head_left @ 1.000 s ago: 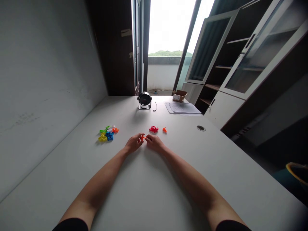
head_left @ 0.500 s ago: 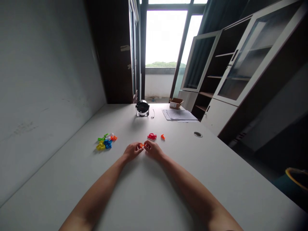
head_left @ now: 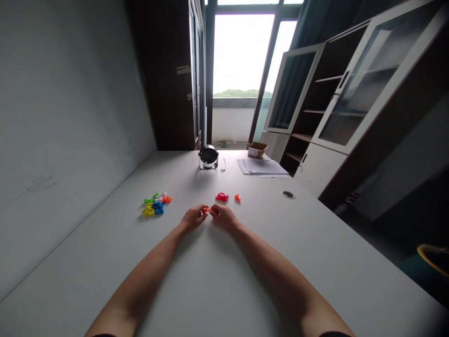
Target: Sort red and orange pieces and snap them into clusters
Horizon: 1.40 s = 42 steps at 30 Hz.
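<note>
Both my hands rest on the white table (head_left: pixel 217 281) and meet at a small orange plastic piece (head_left: pixel 207 210). My left hand (head_left: pixel 192 218) pinches its left end and my right hand (head_left: pixel 223 216) pinches its right end, fingers curled. Just beyond them lie a red piece (head_left: pixel 221 197) and another small orange piece (head_left: pixel 237 198). To the left sits a pile of several coloured pieces (head_left: pixel 155 204), green, yellow, blue, white and orange.
A small round black and silver device (head_left: pixel 208 157) stands at the table's far end, beside a stack of papers (head_left: pixel 261 166) and a small cardboard box (head_left: pixel 257 150). A cable hole (head_left: pixel 288 194) is set in the table at right. Glass-door cabinets line the right side.
The camera tilted up and then settled, so everything sits lower in view. My hands stay together on the orange piece with only slight finger movement.
</note>
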{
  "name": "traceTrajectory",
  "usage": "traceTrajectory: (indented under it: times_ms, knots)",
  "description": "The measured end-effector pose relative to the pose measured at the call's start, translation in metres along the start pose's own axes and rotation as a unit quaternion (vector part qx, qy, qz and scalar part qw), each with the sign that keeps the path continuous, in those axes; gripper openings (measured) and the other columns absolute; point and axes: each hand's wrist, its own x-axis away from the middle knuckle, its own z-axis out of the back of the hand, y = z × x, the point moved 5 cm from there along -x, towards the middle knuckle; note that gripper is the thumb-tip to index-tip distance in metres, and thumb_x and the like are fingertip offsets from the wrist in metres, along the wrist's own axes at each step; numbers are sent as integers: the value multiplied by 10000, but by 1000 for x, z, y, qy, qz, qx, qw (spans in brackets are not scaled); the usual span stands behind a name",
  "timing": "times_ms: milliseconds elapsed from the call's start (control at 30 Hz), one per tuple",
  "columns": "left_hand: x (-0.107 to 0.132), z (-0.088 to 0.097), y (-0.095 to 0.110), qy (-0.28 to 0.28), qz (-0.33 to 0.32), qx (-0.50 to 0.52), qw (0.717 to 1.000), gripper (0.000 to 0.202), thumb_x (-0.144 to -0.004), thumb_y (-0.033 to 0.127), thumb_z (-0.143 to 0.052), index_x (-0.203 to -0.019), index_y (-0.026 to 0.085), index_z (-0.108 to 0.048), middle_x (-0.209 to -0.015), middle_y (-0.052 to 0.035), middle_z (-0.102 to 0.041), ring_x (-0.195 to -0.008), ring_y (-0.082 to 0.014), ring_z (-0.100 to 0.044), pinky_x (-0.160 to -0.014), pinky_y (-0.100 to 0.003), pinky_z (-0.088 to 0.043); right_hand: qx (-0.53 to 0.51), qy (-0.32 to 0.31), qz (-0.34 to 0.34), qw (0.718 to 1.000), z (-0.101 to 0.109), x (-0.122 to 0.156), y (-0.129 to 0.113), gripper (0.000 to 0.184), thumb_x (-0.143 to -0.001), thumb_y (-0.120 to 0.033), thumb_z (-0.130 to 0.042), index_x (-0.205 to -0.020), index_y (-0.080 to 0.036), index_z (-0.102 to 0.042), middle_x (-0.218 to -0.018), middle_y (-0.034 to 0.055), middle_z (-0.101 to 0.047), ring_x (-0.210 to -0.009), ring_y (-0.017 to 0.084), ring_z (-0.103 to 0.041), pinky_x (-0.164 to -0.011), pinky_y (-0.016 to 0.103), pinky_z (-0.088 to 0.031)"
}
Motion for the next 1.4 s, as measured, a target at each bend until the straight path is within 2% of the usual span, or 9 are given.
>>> traceTrajectory:
  times_ms: [133, 400, 567, 700, 833, 967, 1167, 1400]
  knots:
    - [1, 1, 1, 0, -1, -2, 1000, 275, -873, 298, -562, -1129, 259, -653, -886, 1, -714, -729, -136, -642, -711, -236, -512, 11, -5, 21, 1000, 2, -1, -3, 259, -923, -367, -557, -753, -185, -629, -720, -5, -597, -655, 115, -470, -638, 229, -339]
    - [1, -1, 1, -7, 0, 17, 1000, 446, -819, 221, -595, -1262, 270, -604, -996, -9, -728, -741, -131, -649, -756, -266, -533, 15, -4, 27, 1000, 2, -2, -1, 254, -943, -339, -525, -762, -193, -628, -744, 3, -592, -690, 128, -489, -666, 239, -340]
    - [0, -2, 2, 0, -14, 2, 1000, 458, -841, 190, -550, -1291, 272, -590, -951, -11, -730, -751, -132, -657, -788, -272, -527, 18, -15, 15, 1000, 0, -4, 5, 269, -954, -339, -499, -774, -195, -637, -768, 13, -606, -725, 136, -520, -696, 238, -359]
    - [0, -2, 3, 0, -17, 1, 1000, 418, -865, 211, -539, -1275, 271, -600, -924, -8, -729, -760, -134, -663, -780, -259, -521, 10, -11, 19, 1000, 1, -4, 3, 277, -965, -332, -474, -793, -195, -643, -779, 19, -627, -732, 138, -538, -698, 238, -368]
    - [1, -2, 4, -4, -19, 5, 1000, 362, -852, 245, -588, -1211, 271, -631, -918, 2, -727, -745, -134, -653, -757, -252, -518, -4, -6, 7, 1000, 3, -1, -1, 202, -945, -343, -516, -962, -216, -673, -820, 19, -660, -717, 139, -549, -683, 237, -382]
    - [1, 1, 3, 3, 2, -14, 1000, 295, -861, 331, -614, -1145, 265, -659, -864, 7, -713, -719, -136, -639, -705, -240, -500, -2, -7, -15, 1000, 4, 1, -3, 223, -890, -328, -590, -1080, -231, -659, -784, -2, -651, -662, 130, -527, -652, 234, -383]
    - [1, 3, 4, 15, -2, -37, 999, 303, -857, 383, -633, -1125, 254, -687, -864, -9, -702, -774, -154, -643, -769, -257, -491, -14, -8, -3, 1000, 5, 1, -4, 204, -867, -230, -573, -1047, -220, -667, -804, 3, -652, -682, 129, -534, -651, 228, -381]
    - [0, 2, -1, -5, -11, -25, 1000, 351, -892, 416, -589, -1174, 233, -689, -912, -28, -706, -768, -158, -634, -751, -253, -494, -15, -2, 8, 1000, 6, 2, -4, 206, -881, -213, -559, -1050, -214, -678, -841, 21, -672, -704, 138, -553, -669, 233, -383]
